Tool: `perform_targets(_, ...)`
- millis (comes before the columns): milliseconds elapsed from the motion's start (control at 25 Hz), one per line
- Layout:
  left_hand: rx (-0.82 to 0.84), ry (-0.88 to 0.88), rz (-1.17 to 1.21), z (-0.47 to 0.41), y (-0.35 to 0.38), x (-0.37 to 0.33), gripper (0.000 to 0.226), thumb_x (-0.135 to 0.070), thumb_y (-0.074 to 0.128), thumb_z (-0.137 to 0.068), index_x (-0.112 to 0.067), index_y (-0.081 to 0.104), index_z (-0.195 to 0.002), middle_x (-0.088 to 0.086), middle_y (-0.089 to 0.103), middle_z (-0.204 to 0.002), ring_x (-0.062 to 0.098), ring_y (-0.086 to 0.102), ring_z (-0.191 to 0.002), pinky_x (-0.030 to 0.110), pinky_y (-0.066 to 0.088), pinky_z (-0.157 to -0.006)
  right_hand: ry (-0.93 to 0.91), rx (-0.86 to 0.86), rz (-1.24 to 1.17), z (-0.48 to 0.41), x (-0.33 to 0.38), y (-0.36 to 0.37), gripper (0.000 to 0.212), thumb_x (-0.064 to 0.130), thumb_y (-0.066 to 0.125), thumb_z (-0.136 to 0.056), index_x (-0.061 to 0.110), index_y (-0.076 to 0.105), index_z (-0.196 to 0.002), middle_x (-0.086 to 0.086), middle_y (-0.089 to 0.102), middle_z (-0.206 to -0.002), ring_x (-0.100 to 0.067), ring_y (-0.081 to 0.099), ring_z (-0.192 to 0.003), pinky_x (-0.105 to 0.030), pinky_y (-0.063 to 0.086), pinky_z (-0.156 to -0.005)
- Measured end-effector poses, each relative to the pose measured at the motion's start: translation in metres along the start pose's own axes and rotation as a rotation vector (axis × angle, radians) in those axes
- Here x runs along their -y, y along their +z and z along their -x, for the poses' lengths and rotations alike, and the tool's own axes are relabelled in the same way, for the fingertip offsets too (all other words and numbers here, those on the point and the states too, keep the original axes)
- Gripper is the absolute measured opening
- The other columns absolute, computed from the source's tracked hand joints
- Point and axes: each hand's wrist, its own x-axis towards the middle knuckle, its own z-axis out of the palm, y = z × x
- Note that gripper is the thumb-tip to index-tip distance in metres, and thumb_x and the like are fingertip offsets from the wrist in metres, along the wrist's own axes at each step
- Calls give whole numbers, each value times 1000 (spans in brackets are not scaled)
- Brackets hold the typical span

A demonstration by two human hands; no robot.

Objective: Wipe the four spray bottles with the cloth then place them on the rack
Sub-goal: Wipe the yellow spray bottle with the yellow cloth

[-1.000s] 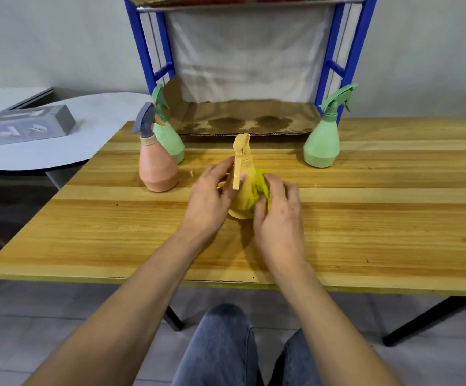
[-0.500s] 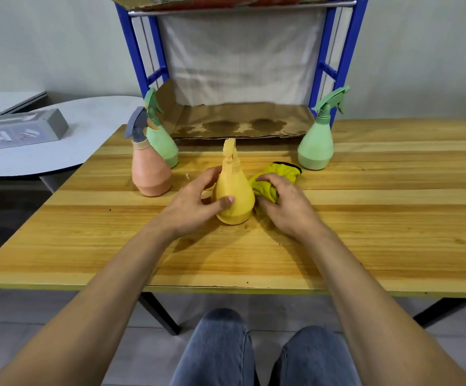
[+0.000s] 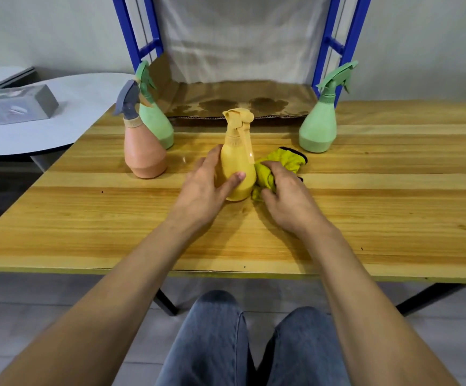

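Note:
A yellow spray bottle [image 3: 237, 160] stands upright mid-table. My left hand [image 3: 206, 188] wraps its lower body, thumb across the front. My right hand [image 3: 287, 196] clutches a yellow-green cloth [image 3: 279, 162] pressed against the bottle's right side. A pink bottle with a grey trigger [image 3: 142, 149] stands to the left, with a green bottle [image 3: 155, 118] just behind it. A second green bottle [image 3: 321, 123] stands at the right. The blue rack [image 3: 351, 37] rises at the table's back, its low shelf lined with stained cardboard [image 3: 240, 98].
The wooden table [image 3: 365, 218] stretches wide in front of me. A white round table [image 3: 67, 107] at the left carries a grey box [image 3: 14, 104]. A white sheet hangs behind the rack. My knees show below the table edge.
My left hand slid from the bottle's neck down to its body. The right hand moved the cloth off the bottle to the table beside it, then back against the bottle's right side.

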Motion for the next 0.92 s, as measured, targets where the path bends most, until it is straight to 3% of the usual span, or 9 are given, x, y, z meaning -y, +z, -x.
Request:
perform_targets(240, -166, -69, 21, 2, 15, -23, 71, -57, 69, -90, -23, 41, -146, 10, 56, -137, 29, 55, -124, 43, 49, -99, -15, -100, 83, 43, 11, 6, 61, 23, 61, -94, 18, 37, -150, -7, 50, -146, -26, 42, -135, -37, 28, -115)
perform_targets(360, -115, -138, -47, 3, -5, -26, 68, -66, 66, -87, -23, 47, -136, 7, 59, -121, 26, 59, -111, 44, 53, -92, 2, -101, 58, 33, 7, 5, 59, 23, 61, -93, 20, 39, -148, -5, 50, -146, -26, 44, -135, -38, 29, -114)
perform_targets(480, 70, -138, -72, 5, -39, -21, 67, -70, 64, -85, -25, 52, -133, 2, 65, -103, 19, 63, -96, 41, 54, -86, -2, -68, 8, 21, -1, 6, 56, 20, 60, -94, 21, 42, -147, -5, 49, -146, -26, 42, -136, -37, 29, -115)
perform_targets(640, 326, -116, 86, 0, -59, -10, 69, -63, 79, -72, -26, 55, -125, -8, 62, -124, 9, 66, -106, 35, 60, -89, -58, -26, -24, 12, -6, 6, 53, 15, 58, -93, 21, 44, -144, -5, 50, -140, -25, 45, -130, -37, 33, -112)
perform_targets(720, 425, -72, 115, -1, -58, -7, 79, -58, 83, -71, -32, 49, -138, -7, 59, -135, 10, 65, -115, 33, 60, -93, -99, 12, -9, 8, -9, 2, 54, 13, 57, -93, 21, 42, -145, -4, 49, -141, -23, 43, -130, -36, 32, -113)
perform_targets(800, 465, 15, 86, 0, -54, -8, 89, -57, 79, -77, -34, 40, -153, -7, 57, -143, 10, 60, -124, 32, 57, -99, -126, 64, 35, 6, -13, -2, 57, 13, 56, -94, 23, 38, -147, -3, 46, -144, -21, 41, -133, -34, 30, -114)
perform_targets(920, 399, 77, 34, 7, -45, -13, 86, -56, 73, -82, -31, 37, -156, -12, 56, -141, 5, 60, -118, 16, 52, -91, -122, 44, 21, 7, -14, -1, 57, 11, 55, -94, 22, 38, -148, -3, 46, -145, -21, 40, -134, -32, 29, -114)
